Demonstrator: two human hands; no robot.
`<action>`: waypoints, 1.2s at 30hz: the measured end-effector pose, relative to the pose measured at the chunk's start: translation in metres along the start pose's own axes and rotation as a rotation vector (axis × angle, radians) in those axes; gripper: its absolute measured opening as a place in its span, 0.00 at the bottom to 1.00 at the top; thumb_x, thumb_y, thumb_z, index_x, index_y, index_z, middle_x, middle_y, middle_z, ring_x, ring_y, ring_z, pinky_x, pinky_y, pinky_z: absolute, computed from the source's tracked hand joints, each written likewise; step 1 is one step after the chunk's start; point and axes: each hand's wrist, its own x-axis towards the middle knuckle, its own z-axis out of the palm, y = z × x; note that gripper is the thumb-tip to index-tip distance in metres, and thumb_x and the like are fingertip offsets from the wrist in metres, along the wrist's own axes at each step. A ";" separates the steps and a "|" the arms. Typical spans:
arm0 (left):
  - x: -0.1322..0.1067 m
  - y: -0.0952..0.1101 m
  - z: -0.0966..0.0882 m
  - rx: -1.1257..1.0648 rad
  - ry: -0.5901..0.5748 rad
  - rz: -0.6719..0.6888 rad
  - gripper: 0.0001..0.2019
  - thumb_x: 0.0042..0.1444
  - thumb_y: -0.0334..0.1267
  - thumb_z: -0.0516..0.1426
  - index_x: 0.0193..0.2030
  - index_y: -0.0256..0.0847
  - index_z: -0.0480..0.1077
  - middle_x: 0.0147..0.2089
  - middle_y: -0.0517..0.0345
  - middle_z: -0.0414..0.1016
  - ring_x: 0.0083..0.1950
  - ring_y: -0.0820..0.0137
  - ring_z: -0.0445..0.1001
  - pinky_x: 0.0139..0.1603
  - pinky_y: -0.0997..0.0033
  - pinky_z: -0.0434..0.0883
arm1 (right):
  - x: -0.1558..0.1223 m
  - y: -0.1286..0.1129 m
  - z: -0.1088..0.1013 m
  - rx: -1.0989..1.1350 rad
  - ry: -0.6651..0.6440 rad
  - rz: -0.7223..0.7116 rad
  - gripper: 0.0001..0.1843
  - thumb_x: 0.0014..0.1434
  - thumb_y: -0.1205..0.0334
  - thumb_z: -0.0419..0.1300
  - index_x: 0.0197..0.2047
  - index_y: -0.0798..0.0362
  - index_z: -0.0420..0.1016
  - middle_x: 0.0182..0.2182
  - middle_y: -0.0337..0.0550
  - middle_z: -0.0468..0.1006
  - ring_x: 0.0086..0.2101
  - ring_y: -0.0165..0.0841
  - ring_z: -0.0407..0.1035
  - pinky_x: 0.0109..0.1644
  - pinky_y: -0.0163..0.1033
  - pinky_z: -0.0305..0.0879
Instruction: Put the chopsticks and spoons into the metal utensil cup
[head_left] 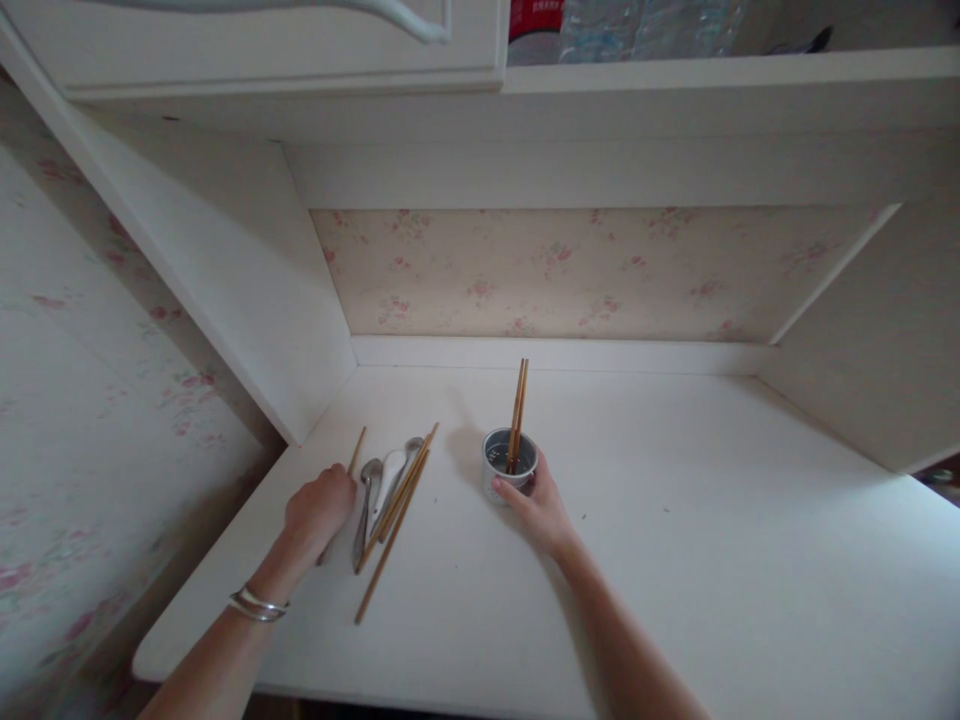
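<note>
My right hand (541, 508) is wrapped round a metal utensil holder (496, 487) with holes in it, which stands on the white desktop. Two wooden chopsticks (519, 410) lean upright inside this cup. On the left, my left hand (321, 508) is closed round a single chopstick (358, 450) whose ends stick out above and below the fist. Just right of that fist lie a metal spoon (366, 500), a white spoon (388, 490) and another metal spoon (411, 450), partly covered. Several loose chopsticks (394, 535) lie across and beside them.
The white desk (712, 580) reaches back to a flowered panel (555, 270), with side walls left and right. An overhead shelf (712, 70) holds clear plastic bottles (637, 30) and a red package (535, 18). A closed cabinet door (262, 50) hangs at upper left.
</note>
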 end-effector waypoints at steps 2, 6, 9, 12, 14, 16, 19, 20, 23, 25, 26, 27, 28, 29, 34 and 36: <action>0.004 -0.005 0.000 -0.036 -0.020 -0.023 0.18 0.63 0.36 0.41 0.45 0.31 0.70 0.44 0.33 0.78 0.44 0.49 0.79 0.40 0.57 0.71 | 0.000 -0.002 0.000 -0.019 0.007 0.001 0.38 0.51 0.53 0.71 0.62 0.46 0.61 0.52 0.48 0.76 0.52 0.46 0.71 0.59 0.56 0.65; 0.010 -0.010 -0.014 -0.118 0.034 -0.012 0.19 0.65 0.39 0.40 0.47 0.32 0.69 0.41 0.34 0.78 0.42 0.52 0.79 0.39 0.60 0.69 | 0.000 -0.005 0.000 -0.024 0.006 -0.010 0.38 0.51 0.54 0.70 0.62 0.46 0.61 0.53 0.48 0.76 0.53 0.45 0.70 0.60 0.56 0.63; 0.011 0.001 -0.037 -0.234 0.154 0.057 0.19 0.66 0.41 0.40 0.47 0.36 0.68 0.41 0.42 0.78 0.44 0.57 0.78 0.39 0.64 0.68 | 0.000 -0.004 0.001 -0.008 0.000 -0.010 0.37 0.51 0.54 0.71 0.61 0.46 0.62 0.53 0.48 0.75 0.53 0.45 0.70 0.59 0.54 0.64; 0.007 0.027 -0.064 -0.503 0.275 0.186 0.18 0.66 0.44 0.42 0.46 0.38 0.68 0.38 0.50 0.77 0.39 0.63 0.76 0.39 0.67 0.68 | 0.000 -0.002 0.001 0.013 0.006 -0.006 0.38 0.51 0.54 0.71 0.61 0.47 0.62 0.53 0.48 0.76 0.54 0.46 0.70 0.59 0.54 0.65; 0.000 0.049 -0.082 -0.766 0.283 0.293 0.19 0.65 0.47 0.44 0.52 0.38 0.66 0.36 0.54 0.75 0.34 0.67 0.75 0.36 0.69 0.70 | -0.001 -0.002 0.001 0.024 0.006 0.001 0.38 0.51 0.54 0.71 0.62 0.47 0.62 0.53 0.49 0.76 0.53 0.46 0.70 0.59 0.54 0.65; -0.008 0.074 -0.098 -1.020 0.200 0.409 0.21 0.63 0.51 0.47 0.54 0.38 0.66 0.34 0.58 0.73 0.32 0.69 0.74 0.35 0.70 0.71 | -0.001 -0.002 0.000 0.024 0.001 0.010 0.38 0.51 0.54 0.70 0.62 0.46 0.61 0.53 0.48 0.76 0.53 0.45 0.70 0.59 0.55 0.64; -0.015 0.108 -0.116 -1.381 0.079 0.510 0.20 0.59 0.51 0.54 0.50 0.38 0.67 0.37 0.58 0.73 0.32 0.71 0.76 0.37 0.68 0.74 | -0.001 -0.003 0.000 0.022 -0.004 0.003 0.38 0.52 0.55 0.70 0.62 0.46 0.61 0.54 0.48 0.75 0.54 0.45 0.70 0.60 0.55 0.63; -0.015 0.119 -0.119 -1.458 0.067 0.536 0.19 0.58 0.51 0.56 0.48 0.37 0.67 0.38 0.57 0.73 0.34 0.70 0.77 0.39 0.67 0.75 | -0.001 -0.003 0.000 0.024 -0.008 -0.003 0.37 0.52 0.55 0.70 0.62 0.46 0.61 0.54 0.48 0.75 0.54 0.45 0.69 0.61 0.55 0.63; -0.006 0.146 -0.124 -1.488 0.108 0.619 0.18 0.57 0.50 0.58 0.45 0.37 0.69 0.39 0.54 0.76 0.39 0.68 0.78 0.43 0.66 0.75 | 0.000 -0.004 0.000 0.037 -0.016 -0.014 0.36 0.53 0.55 0.70 0.62 0.46 0.62 0.54 0.48 0.75 0.54 0.44 0.69 0.61 0.55 0.62; 0.003 0.161 -0.122 -1.383 0.166 0.657 0.16 0.58 0.49 0.57 0.45 0.38 0.71 0.38 0.53 0.78 0.40 0.68 0.77 0.45 0.68 0.74 | 0.000 -0.005 0.000 0.042 -0.019 -0.012 0.36 0.53 0.55 0.69 0.62 0.46 0.61 0.54 0.48 0.75 0.54 0.44 0.69 0.61 0.55 0.62; 0.008 0.167 -0.119 -1.316 0.191 0.667 0.16 0.59 0.49 0.56 0.44 0.38 0.72 0.38 0.53 0.78 0.40 0.68 0.77 0.45 0.68 0.73 | 0.000 -0.006 0.000 0.039 -0.021 -0.010 0.36 0.53 0.55 0.69 0.62 0.46 0.61 0.54 0.48 0.75 0.54 0.44 0.69 0.61 0.55 0.62; 0.012 0.173 -0.116 -1.250 0.213 0.673 0.15 0.60 0.49 0.55 0.43 0.38 0.72 0.37 0.54 0.79 0.40 0.68 0.77 0.45 0.69 0.73 | 0.000 -0.007 0.000 0.032 -0.023 -0.008 0.36 0.53 0.55 0.69 0.62 0.47 0.61 0.55 0.48 0.75 0.54 0.44 0.69 0.61 0.55 0.62; 0.015 0.178 -0.112 -1.191 0.227 0.677 0.15 0.61 0.48 0.54 0.42 0.39 0.73 0.37 0.54 0.79 0.40 0.68 0.77 0.45 0.70 0.72 | 0.000 -0.008 0.000 0.020 -0.024 -0.008 0.36 0.53 0.55 0.69 0.63 0.47 0.61 0.55 0.48 0.74 0.55 0.45 0.69 0.61 0.55 0.62; 0.018 0.182 -0.107 -1.140 0.233 0.680 0.15 0.61 0.47 0.53 0.42 0.39 0.74 0.37 0.55 0.80 0.40 0.68 0.78 0.45 0.71 0.71 | 0.000 -0.008 0.000 0.007 -0.023 -0.009 0.37 0.53 0.56 0.69 0.63 0.47 0.61 0.56 0.48 0.73 0.55 0.45 0.68 0.62 0.55 0.61; 0.020 0.195 -0.078 -1.013 0.199 0.650 0.16 0.62 0.47 0.51 0.41 0.40 0.76 0.39 0.56 0.81 0.40 0.68 0.78 0.45 0.72 0.71 | 0.000 -0.010 0.000 -0.015 -0.014 -0.030 0.38 0.52 0.57 0.69 0.64 0.46 0.61 0.58 0.48 0.72 0.58 0.45 0.66 0.63 0.55 0.60; 0.019 0.196 -0.067 -1.013 0.175 0.639 0.16 0.62 0.47 0.51 0.41 0.40 0.76 0.39 0.56 0.81 0.39 0.68 0.77 0.44 0.72 0.71 | 0.000 -0.009 0.000 -0.008 -0.013 -0.037 0.39 0.52 0.57 0.70 0.64 0.46 0.61 0.59 0.48 0.71 0.59 0.46 0.65 0.64 0.55 0.59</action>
